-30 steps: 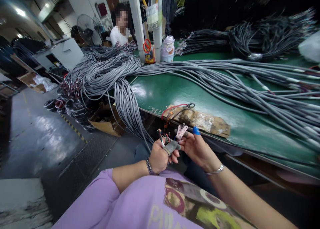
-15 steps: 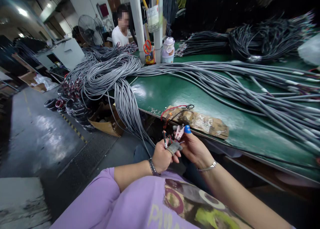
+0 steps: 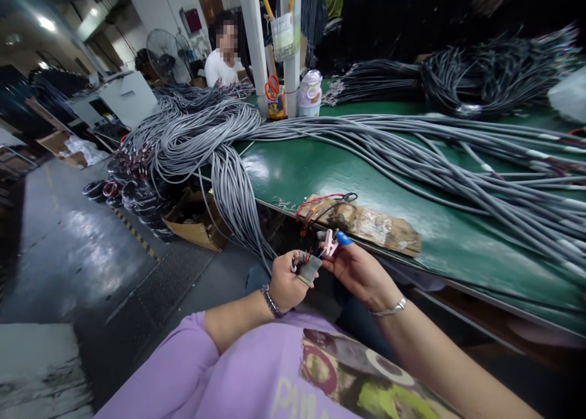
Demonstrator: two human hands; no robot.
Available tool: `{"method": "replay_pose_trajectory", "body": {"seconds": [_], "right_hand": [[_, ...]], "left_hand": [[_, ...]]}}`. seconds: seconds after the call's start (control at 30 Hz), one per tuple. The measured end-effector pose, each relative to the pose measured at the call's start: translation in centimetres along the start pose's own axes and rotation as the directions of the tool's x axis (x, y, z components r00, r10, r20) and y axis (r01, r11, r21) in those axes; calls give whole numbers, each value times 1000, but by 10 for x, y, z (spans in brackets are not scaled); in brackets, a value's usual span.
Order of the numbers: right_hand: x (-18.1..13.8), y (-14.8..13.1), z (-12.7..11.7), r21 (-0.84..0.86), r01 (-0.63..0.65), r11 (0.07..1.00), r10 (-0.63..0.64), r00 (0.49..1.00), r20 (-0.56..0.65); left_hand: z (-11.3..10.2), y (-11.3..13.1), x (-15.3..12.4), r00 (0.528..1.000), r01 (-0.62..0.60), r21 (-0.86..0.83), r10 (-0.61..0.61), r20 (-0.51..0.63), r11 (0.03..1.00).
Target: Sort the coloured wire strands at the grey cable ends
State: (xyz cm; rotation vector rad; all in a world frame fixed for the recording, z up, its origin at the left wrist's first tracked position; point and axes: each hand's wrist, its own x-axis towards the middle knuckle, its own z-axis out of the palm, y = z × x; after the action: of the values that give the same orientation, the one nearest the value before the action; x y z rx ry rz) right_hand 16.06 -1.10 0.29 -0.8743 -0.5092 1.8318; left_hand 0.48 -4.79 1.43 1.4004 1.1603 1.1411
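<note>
My left hand [image 3: 286,284] is closed around the end of a grey cable, whose thin coloured wires [image 3: 306,257] fan out above the fist; a grey cot covers its thumb. My right hand [image 3: 359,271] pinches a small pink clip-like tool [image 3: 329,243] right at those wire tips, with a blue cot on one fingertip. Both hands hover in front of my chest, just below the front edge of the green table [image 3: 320,174]. The grey cable runs up to the bundle hanging off the table edge [image 3: 233,202].
Long grey cable bundles [image 3: 412,150] lie across the table, dark ones [image 3: 458,77] behind. A taped brown cardboard pad with red and black wires [image 3: 366,222] sits at the near edge. White posts, scissors and a jar [image 3: 309,92] stand at the back. A seated person [image 3: 222,55] and a fan are far left.
My left hand has tilted so the wire ends dip lower, and my right hand has brought the pink tool down closer to them. The view shifted slightly.
</note>
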Motion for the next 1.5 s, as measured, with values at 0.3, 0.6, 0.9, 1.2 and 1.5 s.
{"method": "replay_pose_trajectory", "body": {"seconds": [0.3,0.6,0.9,1.2,1.5], "right_hand": [[4,12,-2,-84,207,975,-210,977,-41],[16,12,-3,150,72,986,-65,997,-51],[6,22,-7,116,24,993,-27,999,24],[-2,31,-47,29,10,1000,-10,1000,14],[-28,26,-72,-142,84,986,-116,965,-237]], "left_hand": [[0,-8,8,944,-311,396,328,26,864],[2,-14,10,914,-379,448,403,46,810],[-1,-17,3,965,-260,336,259,47,905],[-4,-29,11,941,339,-272,-330,80,901],[-6,-28,9,973,221,-522,-224,58,824]]}}
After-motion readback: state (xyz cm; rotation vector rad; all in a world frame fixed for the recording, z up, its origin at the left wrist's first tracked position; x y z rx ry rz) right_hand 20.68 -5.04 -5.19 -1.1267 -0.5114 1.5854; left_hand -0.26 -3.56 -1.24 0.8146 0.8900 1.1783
